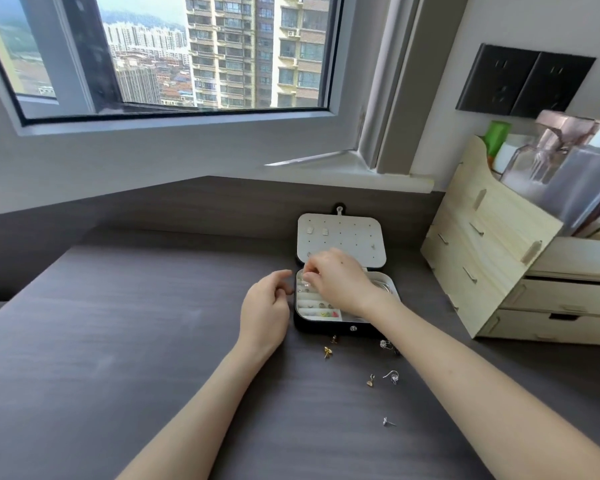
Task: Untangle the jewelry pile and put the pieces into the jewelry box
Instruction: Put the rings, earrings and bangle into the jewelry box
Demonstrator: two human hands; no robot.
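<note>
- Over the rear left corner of the open jewelry box (347, 329), the right hand (340, 285) reaches across from the right. Its fingers are curled and their tips are bunched together above a small compartment. Whether they pinch a piece is too small to tell.
- Just left of the box, the left hand (264, 313) hovers above the tabletop (118, 341). Its fingers are loosely curled, the thumb is close to the forefinger, and nothing shows between them.
- The box sits on the tabletop, black outside and pale inside. Its lid (354, 237) is thrown back flat behind it, and a few studs are pinned to the lid's dotted panel.
- Inside, the ring rolls and a front compartment hold small pieces, some of them brightly coloured (326, 311). A silver hoop or chain (383, 285) lies in the right compartment, partly hidden by the right wrist.
- Loose pieces lie apart on the tabletop in front of the box:
  - two gold earrings (327, 351) near its front wall,
  - a sparkling silver piece (385, 344) by the right forearm,
  - a gold drop (370, 381) beside a silver hook earring (392, 375),
  - a silver stud (388, 422) nearest the person.
- To the right stands a pale wooden drawer organizer (482, 271), with bottles (534, 161) on top.
- Behind it on the wall are dark sockets (523, 83).
- A window (187, 64) above the tabletop looks onto tower blocks.
</note>
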